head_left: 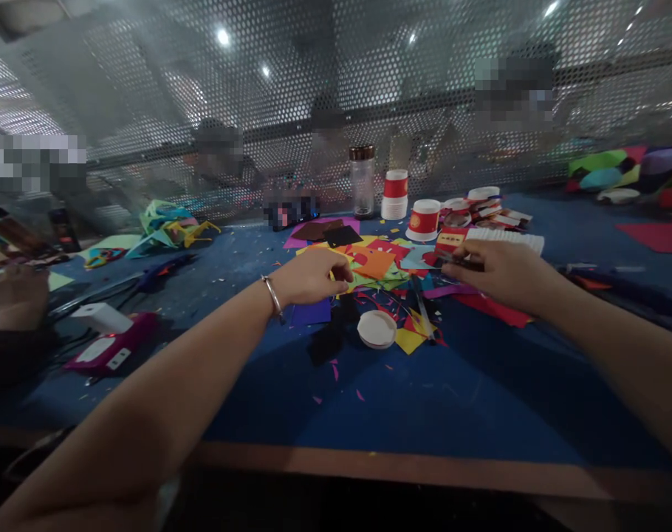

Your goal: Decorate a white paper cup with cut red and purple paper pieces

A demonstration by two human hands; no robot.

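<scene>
Pinch likely light, creasable orange paper (376,263), lying between loosely curled left fingers (343,267) and bent right fingers (470,275), both of unclear hold, by its side toward the desk's (424,414) near edge.

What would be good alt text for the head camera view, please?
A person's left hand and right hand are among scattered colourful paper pieces on a blue table; red-and-white paper cups and a clear bottle stand behind.
</scene>
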